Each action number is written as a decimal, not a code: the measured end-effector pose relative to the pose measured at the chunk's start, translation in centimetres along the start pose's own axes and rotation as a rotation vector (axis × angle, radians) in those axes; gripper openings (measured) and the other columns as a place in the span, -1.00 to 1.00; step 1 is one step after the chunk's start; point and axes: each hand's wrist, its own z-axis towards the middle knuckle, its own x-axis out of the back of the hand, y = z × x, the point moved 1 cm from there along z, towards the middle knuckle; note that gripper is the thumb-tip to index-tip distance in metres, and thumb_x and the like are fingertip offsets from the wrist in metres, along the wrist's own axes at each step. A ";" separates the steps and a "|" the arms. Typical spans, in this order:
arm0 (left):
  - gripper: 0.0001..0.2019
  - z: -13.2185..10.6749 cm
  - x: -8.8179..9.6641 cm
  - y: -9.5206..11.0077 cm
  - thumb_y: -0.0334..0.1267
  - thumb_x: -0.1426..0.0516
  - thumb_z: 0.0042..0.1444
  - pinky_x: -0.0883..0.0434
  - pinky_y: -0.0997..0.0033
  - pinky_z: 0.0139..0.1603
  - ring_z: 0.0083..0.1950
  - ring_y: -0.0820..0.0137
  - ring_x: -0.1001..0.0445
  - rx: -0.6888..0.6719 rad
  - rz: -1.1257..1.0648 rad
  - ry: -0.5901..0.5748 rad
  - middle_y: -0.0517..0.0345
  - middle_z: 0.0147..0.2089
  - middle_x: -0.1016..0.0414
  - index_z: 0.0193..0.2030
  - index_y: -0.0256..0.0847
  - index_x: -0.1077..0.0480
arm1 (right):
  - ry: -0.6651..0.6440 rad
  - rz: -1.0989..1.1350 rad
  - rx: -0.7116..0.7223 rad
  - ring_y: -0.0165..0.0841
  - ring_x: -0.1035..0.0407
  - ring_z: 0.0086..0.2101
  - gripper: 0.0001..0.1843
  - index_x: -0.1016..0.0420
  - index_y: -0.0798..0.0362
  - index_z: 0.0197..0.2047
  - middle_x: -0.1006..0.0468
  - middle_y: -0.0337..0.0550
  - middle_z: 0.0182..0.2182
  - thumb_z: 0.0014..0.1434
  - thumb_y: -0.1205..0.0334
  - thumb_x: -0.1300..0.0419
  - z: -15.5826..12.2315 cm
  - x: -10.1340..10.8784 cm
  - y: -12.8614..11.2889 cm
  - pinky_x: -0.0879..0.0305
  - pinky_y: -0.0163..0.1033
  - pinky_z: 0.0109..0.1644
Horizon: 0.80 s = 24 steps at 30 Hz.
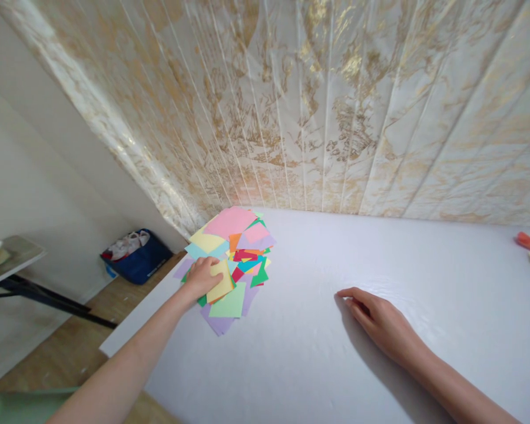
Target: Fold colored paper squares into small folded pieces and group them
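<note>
While left hand (202, 278) pinches yellow paper (221, 285) near left edge of bench (291, 359), right hand (375, 315) curls loosely; lifting would need firmness

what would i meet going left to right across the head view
Side tabletop, blue bag, left hand, small pink square on a lilac sheet, right hand, red-orange object near the picture's edge

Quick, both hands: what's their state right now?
Left hand: touching the yellow paper; whether it grips can't be told.
Right hand: half-curled, nothing visible in it, at the white table.
</note>
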 end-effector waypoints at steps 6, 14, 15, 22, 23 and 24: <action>-0.75 0.2 0.1 -0.3 -0.20 -0.21 -0.07 -0.39 0.13 0.02 0.05 0.07 -0.43 -0.003 -0.026 0.007 -0.03 -0.07 -0.44 -0.21 -0.16 -0.39 | 0.018 0.025 0.015 -0.16 -0.54 -0.20 -0.57 -0.57 -0.07 -0.06 -0.66 -0.12 -0.19 0.21 0.09 0.07 0.1 0.0 0.0 -0.36 -0.20 -0.15; -0.68 0.7 0.0 -0.7 -0.27 -0.23 -0.09 -0.40 0.22 0.00 -0.06 0.20 -0.47 -0.033 -0.134 0.003 0.02 -0.13 -0.44 -0.14 -0.20 -0.35 | -0.013 0.022 0.036 -0.11 -0.53 -0.14 -0.55 -0.57 -0.04 -0.06 -0.65 -0.09 -0.13 0.22 0.11 0.10 0.0 0.5 -0.6 -0.35 -0.14 -0.10; -0.67 0.8 -0.1 -0.7 -0.27 -0.23 -0.09 -0.41 0.23 -0.02 -0.07 0.21 -0.47 -0.030 -0.152 0.004 0.02 -0.14 -0.44 -0.14 -0.20 -0.35 | -0.015 0.021 0.038 -0.11 -0.53 -0.14 -0.55 -0.57 -0.04 -0.06 -0.65 -0.09 -0.13 0.22 0.11 0.11 0.0 0.5 -0.6 -0.35 -0.13 -0.10; -0.78 0.2 -0.2 -0.2 -0.32 -0.21 -0.09 -0.40 0.37 -0.30 -0.32 0.31 -0.46 0.015 -0.283 0.000 0.25 -0.39 -0.40 -0.24 -0.15 -0.34 | 0.004 0.037 0.055 -0.12 -0.53 -0.15 -0.59 -0.57 -0.06 -0.09 -0.65 -0.10 -0.14 0.22 0.13 0.08 0.0 0.3 -0.3 -0.35 -0.14 -0.11; -0.81 -0.1 -0.1 0.1 -0.33 -0.20 -0.09 -0.39 0.38 -0.31 -0.34 0.32 -0.45 0.018 -0.301 0.008 0.28 -0.43 -0.39 -0.28 -0.14 -0.33 | 0.004 0.040 0.057 -0.12 -0.53 -0.15 -0.59 -0.57 -0.06 -0.08 -0.65 -0.11 -0.14 0.23 0.13 0.08 0.0 0.2 -0.3 -0.35 -0.14 -0.10; -0.84 -0.3 0.1 0.4 -0.35 -0.18 -0.09 -0.39 0.38 -0.30 -0.34 0.32 -0.44 0.017 -0.320 0.020 0.29 -0.44 -0.37 -0.32 -0.14 -0.32 | 0.005 0.042 0.059 -0.12 -0.53 -0.15 -0.59 -0.57 -0.06 -0.08 -0.65 -0.11 -0.13 0.23 0.13 0.08 0.1 0.2 -0.2 -0.35 -0.14 -0.10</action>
